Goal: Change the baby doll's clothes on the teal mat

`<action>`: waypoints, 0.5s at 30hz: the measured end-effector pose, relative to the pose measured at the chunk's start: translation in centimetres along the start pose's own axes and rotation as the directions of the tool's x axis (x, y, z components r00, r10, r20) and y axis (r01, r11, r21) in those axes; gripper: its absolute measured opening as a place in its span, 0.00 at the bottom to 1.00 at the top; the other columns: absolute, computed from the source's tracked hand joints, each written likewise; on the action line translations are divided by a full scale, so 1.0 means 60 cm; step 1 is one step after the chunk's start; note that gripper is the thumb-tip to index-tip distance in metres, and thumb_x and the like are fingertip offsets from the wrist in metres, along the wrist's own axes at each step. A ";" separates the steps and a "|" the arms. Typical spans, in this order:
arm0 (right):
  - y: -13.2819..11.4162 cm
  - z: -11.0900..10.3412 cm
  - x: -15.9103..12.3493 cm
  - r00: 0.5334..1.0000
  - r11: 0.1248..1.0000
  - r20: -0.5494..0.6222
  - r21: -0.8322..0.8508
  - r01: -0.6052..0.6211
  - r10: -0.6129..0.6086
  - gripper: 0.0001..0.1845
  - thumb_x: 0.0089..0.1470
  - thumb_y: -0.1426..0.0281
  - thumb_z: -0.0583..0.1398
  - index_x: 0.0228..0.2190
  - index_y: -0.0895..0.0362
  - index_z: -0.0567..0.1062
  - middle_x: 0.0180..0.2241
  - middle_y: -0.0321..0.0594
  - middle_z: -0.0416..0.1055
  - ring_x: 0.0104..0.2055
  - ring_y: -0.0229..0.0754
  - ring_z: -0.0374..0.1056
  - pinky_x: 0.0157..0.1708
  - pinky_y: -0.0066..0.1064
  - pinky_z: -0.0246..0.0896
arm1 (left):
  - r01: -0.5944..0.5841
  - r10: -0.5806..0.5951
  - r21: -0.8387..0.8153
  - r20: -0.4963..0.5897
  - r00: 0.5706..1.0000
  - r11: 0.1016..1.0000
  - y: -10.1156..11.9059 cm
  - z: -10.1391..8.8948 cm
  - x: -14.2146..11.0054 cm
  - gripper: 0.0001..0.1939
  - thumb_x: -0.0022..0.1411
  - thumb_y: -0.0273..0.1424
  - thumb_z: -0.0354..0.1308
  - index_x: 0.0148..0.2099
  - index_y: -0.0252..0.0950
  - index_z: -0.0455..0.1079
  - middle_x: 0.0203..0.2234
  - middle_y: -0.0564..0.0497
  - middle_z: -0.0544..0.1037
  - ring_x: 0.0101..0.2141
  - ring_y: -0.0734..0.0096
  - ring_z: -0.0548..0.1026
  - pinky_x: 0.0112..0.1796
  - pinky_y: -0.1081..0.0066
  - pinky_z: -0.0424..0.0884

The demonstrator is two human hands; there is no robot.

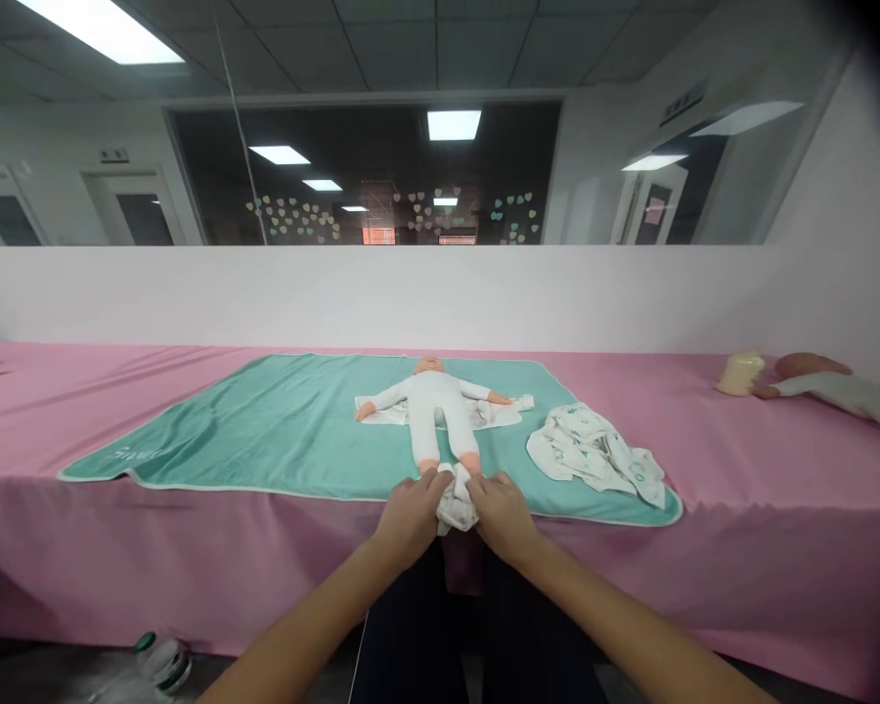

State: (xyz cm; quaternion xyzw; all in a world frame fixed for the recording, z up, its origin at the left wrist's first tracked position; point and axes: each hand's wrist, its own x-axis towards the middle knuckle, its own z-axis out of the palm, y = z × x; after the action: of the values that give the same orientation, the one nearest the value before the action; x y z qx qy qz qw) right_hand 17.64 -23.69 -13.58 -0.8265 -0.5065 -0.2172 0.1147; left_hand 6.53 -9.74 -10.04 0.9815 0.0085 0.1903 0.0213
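A baby doll (432, 396) with a white body lies on its back, arms spread, feet toward me. Beneath its back and arms a white garment (497, 415) is spread out. At the doll's feet, my left hand (409, 513) and my right hand (505, 513) both grip a bunched white baby garment (457, 506), one at each side. Fingers of both hands are closed on the cloth. The doll's feet are hidden by the cloth and my hands. Under the doll lies a green blanket (264, 430) with a pale edge.
Right of the doll sits a crumpled white printed cloth (594, 452). Farther right on the pink-covered table (733, 440) are a cream-coloured bottle (740, 374) and another doll (836, 386). A clear plastic container (165, 665) stands on the floor. Behind the table rises a white wall (411, 293) with glass.
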 end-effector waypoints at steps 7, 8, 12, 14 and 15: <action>-0.028 -0.067 -0.042 0.917 0.943 0.305 0.286 0.169 -0.257 0.13 0.50 0.63 0.62 0.35 0.57 0.69 0.33 0.38 0.67 0.36 0.41 0.62 0.36 0.28 0.47 | -0.117 0.149 -0.158 0.207 0.967 0.980 0.007 -0.028 -0.055 0.12 0.54 0.32 0.54 0.42 0.41 0.64 0.37 0.52 0.74 0.33 0.64 0.73 0.29 0.70 0.63; -0.029 -0.074 -0.053 0.890 0.926 0.353 0.340 0.167 -0.290 0.16 0.47 0.59 0.63 0.35 0.56 0.70 0.32 0.36 0.68 0.35 0.42 0.63 0.35 0.28 0.47 | -0.146 0.198 -0.197 0.273 0.942 0.969 0.006 -0.030 -0.072 0.13 0.52 0.36 0.56 0.42 0.42 0.65 0.36 0.52 0.75 0.32 0.63 0.74 0.27 0.71 0.63; -0.038 -0.081 -0.095 0.794 0.884 0.476 0.441 0.157 -0.378 0.20 0.44 0.53 0.64 0.33 0.55 0.73 0.29 0.37 0.69 0.33 0.44 0.65 0.35 0.29 0.49 | -0.217 0.334 -0.275 0.514 0.790 0.937 0.013 -0.031 -0.150 0.27 0.39 0.47 0.63 0.43 0.43 0.69 0.24 0.49 0.75 0.22 0.60 0.72 0.19 0.70 0.56; -0.046 -0.092 -0.100 0.750 0.862 0.504 0.477 0.173 -0.429 0.17 0.45 0.56 0.64 0.32 0.54 0.74 0.28 0.37 0.69 0.33 0.44 0.66 0.35 0.29 0.49 | -0.164 0.346 -0.350 0.561 0.752 0.922 0.011 -0.042 -0.179 0.25 0.42 0.49 0.61 0.42 0.44 0.70 0.22 0.50 0.74 0.20 0.63 0.70 0.18 0.71 0.54; -0.052 -0.104 -0.097 0.740 0.848 0.502 0.501 0.172 -0.447 0.14 0.46 0.58 0.64 0.32 0.54 0.74 0.28 0.36 0.69 0.33 0.44 0.66 0.34 0.29 0.50 | -0.115 0.334 -0.388 0.562 0.757 0.914 0.007 -0.053 -0.189 0.23 0.44 0.50 0.59 0.40 0.44 0.71 0.23 0.51 0.74 0.21 0.65 0.70 0.18 0.72 0.54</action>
State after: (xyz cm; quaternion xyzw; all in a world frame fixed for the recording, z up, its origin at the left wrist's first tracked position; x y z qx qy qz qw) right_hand 11.10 -29.40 -10.95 -0.7077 -0.6839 0.1554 0.0852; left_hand -5.18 -10.33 -11.33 0.9648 -0.1504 -0.1410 0.1634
